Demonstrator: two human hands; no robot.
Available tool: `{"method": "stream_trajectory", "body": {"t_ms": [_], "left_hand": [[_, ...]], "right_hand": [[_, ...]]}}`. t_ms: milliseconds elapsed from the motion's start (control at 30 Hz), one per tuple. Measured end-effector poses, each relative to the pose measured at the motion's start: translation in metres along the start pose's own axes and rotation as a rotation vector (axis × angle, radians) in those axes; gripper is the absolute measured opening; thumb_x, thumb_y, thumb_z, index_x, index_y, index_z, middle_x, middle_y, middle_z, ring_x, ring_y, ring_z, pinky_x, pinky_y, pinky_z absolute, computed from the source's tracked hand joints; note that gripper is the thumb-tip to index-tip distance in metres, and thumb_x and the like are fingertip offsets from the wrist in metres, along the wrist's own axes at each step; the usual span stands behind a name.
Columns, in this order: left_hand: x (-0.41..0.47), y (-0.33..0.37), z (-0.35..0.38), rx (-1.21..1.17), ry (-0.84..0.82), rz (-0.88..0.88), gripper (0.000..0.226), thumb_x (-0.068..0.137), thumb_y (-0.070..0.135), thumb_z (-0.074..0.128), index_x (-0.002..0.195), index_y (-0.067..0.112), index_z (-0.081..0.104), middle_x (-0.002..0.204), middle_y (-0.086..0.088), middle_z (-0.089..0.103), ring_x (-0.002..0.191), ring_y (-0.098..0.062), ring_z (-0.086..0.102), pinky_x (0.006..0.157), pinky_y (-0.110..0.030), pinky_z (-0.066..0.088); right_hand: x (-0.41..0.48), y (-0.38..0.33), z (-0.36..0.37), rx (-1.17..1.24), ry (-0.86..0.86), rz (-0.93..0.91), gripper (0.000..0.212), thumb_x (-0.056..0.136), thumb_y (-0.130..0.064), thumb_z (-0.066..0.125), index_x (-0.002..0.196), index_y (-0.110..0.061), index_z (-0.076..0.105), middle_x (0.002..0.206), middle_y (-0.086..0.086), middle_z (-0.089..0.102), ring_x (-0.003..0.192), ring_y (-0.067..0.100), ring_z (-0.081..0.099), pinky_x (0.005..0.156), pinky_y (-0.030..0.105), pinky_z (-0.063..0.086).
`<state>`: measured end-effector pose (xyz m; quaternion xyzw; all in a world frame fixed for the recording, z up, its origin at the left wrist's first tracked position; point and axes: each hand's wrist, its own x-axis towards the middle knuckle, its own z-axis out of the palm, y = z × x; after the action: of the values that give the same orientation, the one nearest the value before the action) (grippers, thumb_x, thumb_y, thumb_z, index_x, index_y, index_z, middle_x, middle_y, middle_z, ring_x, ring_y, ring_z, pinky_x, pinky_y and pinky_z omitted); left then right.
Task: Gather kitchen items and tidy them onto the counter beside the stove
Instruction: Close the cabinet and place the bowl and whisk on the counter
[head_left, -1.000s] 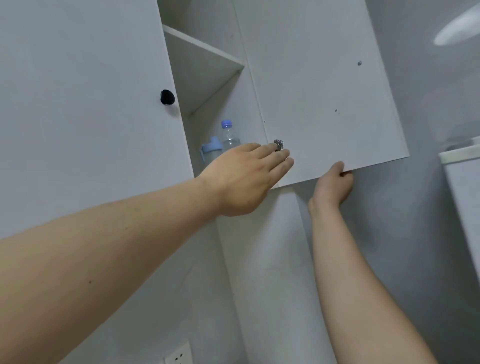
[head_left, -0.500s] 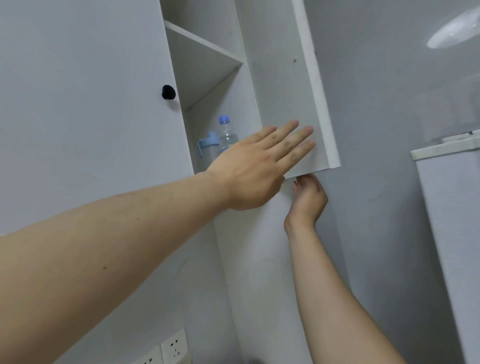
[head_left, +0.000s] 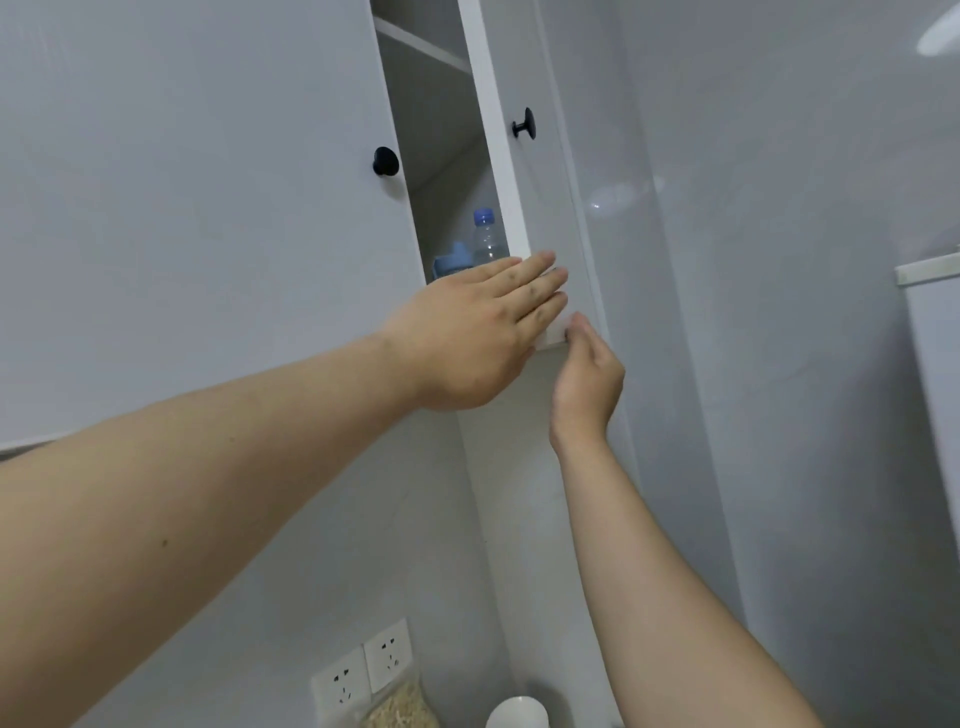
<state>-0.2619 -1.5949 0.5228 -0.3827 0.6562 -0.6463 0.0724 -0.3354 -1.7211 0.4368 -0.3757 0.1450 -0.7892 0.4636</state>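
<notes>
A white wall cupboard's right door (head_left: 540, 208) with a black knob (head_left: 523, 124) stands only a narrow gap ajar. My left hand (head_left: 467, 338) lies flat with straight fingers against the door's lower front edge. My right hand (head_left: 589, 374) touches the door's bottom corner from below, fingers loosely curved. Through the gap I see a clear bottle with a blue cap (head_left: 487, 236) and a light blue cup (head_left: 451, 262) on the lower shelf.
The left door (head_left: 197, 208) is closed, with a black knob (head_left: 385, 161). Below are wall sockets (head_left: 363, 670), a bag of grain (head_left: 400, 709) and a white round object (head_left: 517, 713). A white appliance (head_left: 935, 322) stands at the right.
The right door has swung from wide open to nearly closed. My left hand moved onto its front edge; my right hand followed the bottom corner leftward.
</notes>
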Motion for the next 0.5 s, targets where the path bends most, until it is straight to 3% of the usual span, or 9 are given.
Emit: {"method": "stream_trajectory", "body": {"t_ms": [167, 233, 367, 500], "left_hand": [[-0.005, 0.002, 0.000, 0.053, -0.066, 0.003, 0.053, 0.092, 0.027, 0.034, 0.112, -0.005, 0.071, 0.117, -0.021, 0.069, 0.118, -0.037, 0.061, 0.105, -0.043, 0.047], [-0.009, 0.003, 0.002, 0.083, -0.083, -0.024, 0.057, 0.092, 0.027, 0.028, 0.116, -0.005, 0.069, 0.121, -0.021, 0.068, 0.122, -0.037, 0.059, 0.107, -0.042, 0.046], [-0.016, 0.003, 0.013, 0.172, -0.263, -0.096, 0.057, 0.104, 0.028, 0.019, 0.152, -0.001, 0.030, 0.159, -0.018, 0.028, 0.150, -0.033, 0.019, 0.124, -0.041, 0.013], [-0.019, 0.002, 0.020, 0.285, -0.373, -0.110, 0.057, 0.104, 0.027, 0.020, 0.154, -0.001, 0.019, 0.162, -0.020, 0.020, 0.151, -0.033, 0.013, 0.124, -0.042, 0.003]], "right_hand": [[-0.009, -0.004, 0.001, -0.293, -0.133, -0.125, 0.037, 0.102, -0.026, 0.049, 0.134, -0.011, 0.060, 0.142, 0.000, 0.056, 0.135, 0.007, 0.046, 0.114, 0.023, 0.033], [-0.013, -0.003, -0.001, -0.344, -0.182, -0.149, 0.037, 0.102, -0.027, 0.051, 0.133, -0.010, 0.061, 0.141, 0.000, 0.057, 0.135, 0.006, 0.045, 0.114, 0.021, 0.032], [-0.014, -0.004, -0.005, -0.402, -0.275, -0.157, 0.033, 0.099, -0.024, 0.058, 0.127, -0.009, 0.066, 0.137, 0.002, 0.060, 0.133, 0.005, 0.048, 0.114, 0.022, 0.034], [-0.016, 0.001, -0.002, -0.519, -0.378, -0.174, 0.032, 0.098, -0.018, 0.055, 0.128, -0.010, 0.066, 0.142, 0.003, 0.056, 0.137, 0.004, 0.043, 0.116, 0.019, 0.027]]}}
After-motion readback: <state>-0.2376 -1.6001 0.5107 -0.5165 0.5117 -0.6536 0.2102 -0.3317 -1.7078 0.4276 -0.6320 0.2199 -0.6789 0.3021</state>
